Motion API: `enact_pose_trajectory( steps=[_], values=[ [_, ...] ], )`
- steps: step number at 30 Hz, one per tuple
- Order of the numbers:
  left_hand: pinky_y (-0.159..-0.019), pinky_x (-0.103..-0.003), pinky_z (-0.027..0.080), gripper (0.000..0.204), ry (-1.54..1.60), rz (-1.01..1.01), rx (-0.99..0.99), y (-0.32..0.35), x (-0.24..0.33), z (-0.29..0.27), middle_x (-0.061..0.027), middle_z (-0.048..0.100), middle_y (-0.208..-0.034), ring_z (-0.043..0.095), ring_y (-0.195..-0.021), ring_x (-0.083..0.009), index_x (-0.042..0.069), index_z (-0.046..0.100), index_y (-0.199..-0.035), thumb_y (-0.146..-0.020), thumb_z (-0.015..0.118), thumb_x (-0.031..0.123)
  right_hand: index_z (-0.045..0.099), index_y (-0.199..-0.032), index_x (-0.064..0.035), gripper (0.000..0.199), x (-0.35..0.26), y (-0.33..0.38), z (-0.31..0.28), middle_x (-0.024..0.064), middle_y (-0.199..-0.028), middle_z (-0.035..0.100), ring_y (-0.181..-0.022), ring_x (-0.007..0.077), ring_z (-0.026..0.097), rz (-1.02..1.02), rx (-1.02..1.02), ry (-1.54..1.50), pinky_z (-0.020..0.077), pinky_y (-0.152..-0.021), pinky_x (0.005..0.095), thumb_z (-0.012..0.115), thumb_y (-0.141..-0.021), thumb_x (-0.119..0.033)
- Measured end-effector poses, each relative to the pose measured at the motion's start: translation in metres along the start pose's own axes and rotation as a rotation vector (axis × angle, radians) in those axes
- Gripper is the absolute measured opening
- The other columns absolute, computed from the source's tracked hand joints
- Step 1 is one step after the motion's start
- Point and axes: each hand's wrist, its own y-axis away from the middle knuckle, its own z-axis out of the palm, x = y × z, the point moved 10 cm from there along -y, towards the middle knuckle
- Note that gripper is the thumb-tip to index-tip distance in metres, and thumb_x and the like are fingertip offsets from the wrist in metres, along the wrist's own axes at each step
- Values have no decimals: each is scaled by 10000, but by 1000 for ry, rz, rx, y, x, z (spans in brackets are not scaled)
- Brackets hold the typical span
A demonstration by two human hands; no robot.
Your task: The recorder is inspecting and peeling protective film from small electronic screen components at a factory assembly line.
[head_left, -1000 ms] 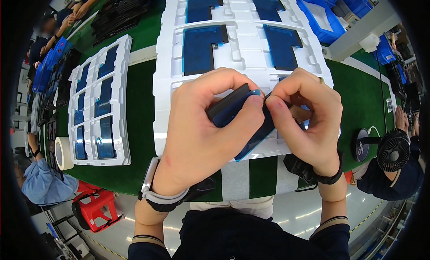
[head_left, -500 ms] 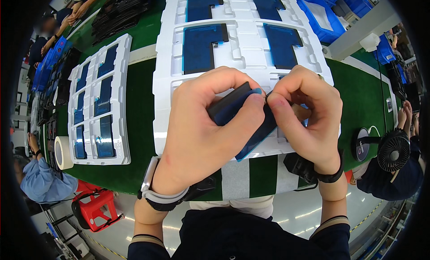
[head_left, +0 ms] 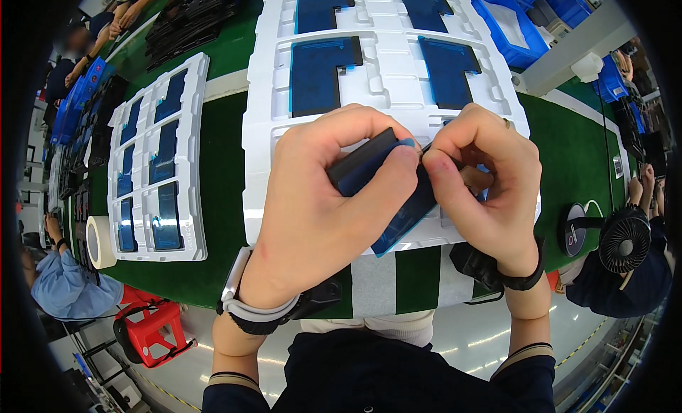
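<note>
My left hand [head_left: 323, 200] grips a dark flat L-shaped part with a blue film [head_left: 387, 192], holding it above the near end of a white moulded tray [head_left: 387, 86]. My right hand [head_left: 486, 185] pinches the part's upper right edge with thumb and forefinger, right against my left thumb. The tray's far pockets hold three similar dark blue L-shaped parts [head_left: 323, 72]. Both wrists wear bands; the left one is white.
A second white tray [head_left: 160, 161] with several dark parts lies to the left on the green mat. A tape roll [head_left: 99, 241] sits at its near left. A small black fan [head_left: 621, 239] stands at the right. Blue bins [head_left: 529, 25] are behind. Other people sit left and right.
</note>
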Motion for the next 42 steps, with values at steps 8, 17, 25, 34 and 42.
enact_pose_trajectory(
  steps=[8, 17, 25, 34, 42],
  values=[
    [-713, -196, 425, 95, -13, -27, -14, 1, 0, 0, -30, 618, -830, 542, -773, -62, -11, 598, -837, -829, 551, 71, 532, -753, 3, 41, 3, -3, -1, 1, -724, 492, -590, 28, 433, 8, -7, -113, 295, -506, 163, 566, -776, 6],
    [-713, -197, 427, 85, -19, -5, -1, 1, 2, -1, -26, 617, -834, 542, -771, -61, -12, 595, -814, -829, 545, 56, 530, -771, -1, 41, 9, -1, 0, -9, -717, 488, -609, 28, 433, 80, -16, -157, 302, -525, 169, 561, -797, 1],
    [-692, -193, 435, 72, -66, -3, 30, 0, -1, -3, -22, 615, -808, 542, -748, -56, -9, 599, -810, -823, 562, 52, 520, -792, -12, 47, 11, -2, 3, -37, -700, 485, -586, -7, 369, 82, -5, -71, 254, -505, 153, 555, -823, -8],
    [-602, -189, 414, 95, -60, 26, 52, -2, 0, -5, -16, 594, -728, 515, -668, -41, -20, 603, -805, -811, 588, 74, 538, -719, -4, 107, 17, -5, -1, -8, -582, 521, -500, 25, 430, 122, 80, -231, 290, -444, 175, 627, -778, -17],
    [-647, -183, 435, 88, -83, -9, 21, -1, -2, -3, -22, 616, -785, 539, -713, -43, -21, 608, -824, -826, 575, 61, 537, -734, 1, 104, 12, -3, 0, -3, -602, 528, -520, 24, 445, 37, 63, -58, 314, -459, 172, 621, -792, -18]
  ],
)
